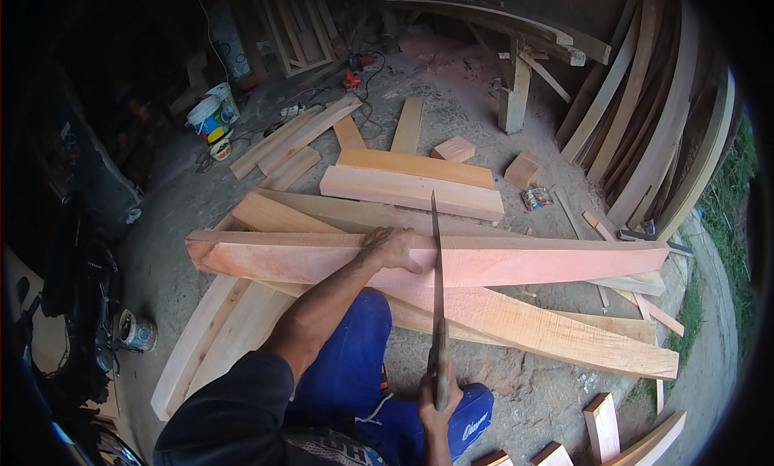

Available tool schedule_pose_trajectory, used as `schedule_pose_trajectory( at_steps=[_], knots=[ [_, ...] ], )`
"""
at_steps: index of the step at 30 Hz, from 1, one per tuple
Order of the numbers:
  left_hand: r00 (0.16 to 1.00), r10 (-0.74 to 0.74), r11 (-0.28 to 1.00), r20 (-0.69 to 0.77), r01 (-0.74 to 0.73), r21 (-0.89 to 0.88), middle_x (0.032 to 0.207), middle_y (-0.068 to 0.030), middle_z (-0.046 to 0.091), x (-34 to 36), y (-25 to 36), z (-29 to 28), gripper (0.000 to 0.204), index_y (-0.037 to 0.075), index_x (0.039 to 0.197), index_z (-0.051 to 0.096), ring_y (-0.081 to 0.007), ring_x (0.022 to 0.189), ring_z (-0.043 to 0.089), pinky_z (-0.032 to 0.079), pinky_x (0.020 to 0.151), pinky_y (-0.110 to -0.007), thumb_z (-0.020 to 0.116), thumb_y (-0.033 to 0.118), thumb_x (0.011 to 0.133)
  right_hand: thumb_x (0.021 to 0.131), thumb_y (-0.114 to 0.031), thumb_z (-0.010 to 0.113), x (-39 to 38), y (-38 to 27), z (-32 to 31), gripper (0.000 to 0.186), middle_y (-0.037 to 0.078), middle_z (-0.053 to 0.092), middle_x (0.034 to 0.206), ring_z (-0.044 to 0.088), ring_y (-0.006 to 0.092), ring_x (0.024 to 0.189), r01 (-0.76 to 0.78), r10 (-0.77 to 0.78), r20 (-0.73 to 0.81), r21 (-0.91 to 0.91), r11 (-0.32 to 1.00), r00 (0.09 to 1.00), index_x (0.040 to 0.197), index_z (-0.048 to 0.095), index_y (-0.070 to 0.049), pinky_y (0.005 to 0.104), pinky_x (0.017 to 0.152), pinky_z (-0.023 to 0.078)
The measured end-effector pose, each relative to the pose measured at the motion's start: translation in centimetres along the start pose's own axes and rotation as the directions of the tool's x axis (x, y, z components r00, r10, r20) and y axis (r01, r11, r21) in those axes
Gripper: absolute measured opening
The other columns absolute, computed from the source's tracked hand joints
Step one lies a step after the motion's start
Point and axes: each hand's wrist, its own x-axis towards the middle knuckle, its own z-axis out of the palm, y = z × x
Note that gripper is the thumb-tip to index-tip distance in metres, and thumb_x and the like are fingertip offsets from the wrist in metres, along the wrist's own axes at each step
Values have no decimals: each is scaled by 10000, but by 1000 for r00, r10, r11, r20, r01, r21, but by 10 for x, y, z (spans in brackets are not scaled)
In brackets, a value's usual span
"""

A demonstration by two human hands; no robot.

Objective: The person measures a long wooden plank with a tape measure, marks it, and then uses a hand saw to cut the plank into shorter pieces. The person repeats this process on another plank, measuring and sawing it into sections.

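Note:
A long pinkish timber beam (540, 264) lies crosswise in front of me, resting on other boards. My left hand (391, 248) presses on its top edge near the middle, thumb spread down over the near face. Just right of that thumb, the blade of a handsaw (438, 280) stands across the beam, its tip pointing away from me. My right hand (439, 397) is wrapped round the saw's wooden handle, close to my right knee. Whether the teeth have cut into the wood is hidden by the blade. Beneath the beam, a paler plank (564, 325) slants toward the lower right.
Several cut blocks and boards (411, 189) lie on the concrete floor beyond the beam. Long planks (645, 103) lean at the right. Paint buckets (211, 115) stand at far left, a motorcycle (76, 329) at near left. Short offcuts (601, 426) lie at lower right.

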Motion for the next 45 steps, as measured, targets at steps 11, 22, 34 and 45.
schedule_pose_trajectory(
  at_steps=[11, 22, 34, 45],
  knots=[
    [984, 1, 999, 177, 6, -38, 1310, -221, 717, 42, -47, 1, 942, 8, 1304, 664, -380, 1232, 681, 538, 1032, -475, 910, 605, 618, 892, 36, 587, -82, -30, -52, 629, 215, 698, 1390, 678, 236, 1280, 7, -20, 102, 126, 992, 995, 1516, 531, 79, 341, 1071, 512],
    [998, -21, 999, 57, 19, 35, 1341, -238, 682, -11, 29, -10, 943, -2, 1344, 624, -388, 1304, 631, 499, 1101, -476, 923, 554, 642, 875, -5, 676, 153, -11, 40, 620, 167, 727, 984, 681, 217, 855, -1, -1, 44, 43, 999, 999, 1489, 591, -26, 371, 815, 560],
    [984, 98, 990, -147, -80, 118, 1333, -271, 685, -3, 2, 17, 980, -4, 1372, 626, -423, 1277, 643, 508, 1101, -526, 925, 543, 615, 891, 32, 613, 70, -25, 14, 608, 147, 759, 1152, 690, 140, 948, -57, 55, 26, 85, 995, 998, 1498, 578, 23, 321, 862, 564],
    [990, -22, 999, 138, 16, 44, 1329, -185, 712, 35, -31, -4, 892, 49, 1308, 686, -354, 1241, 676, 544, 1016, -477, 900, 584, 628, 903, 25, 630, -65, -12, -41, 636, 209, 726, 1334, 726, 238, 1156, 31, -31, 74, 4, 1000, 997, 1529, 524, 68, 347, 986, 560]
  ],
)
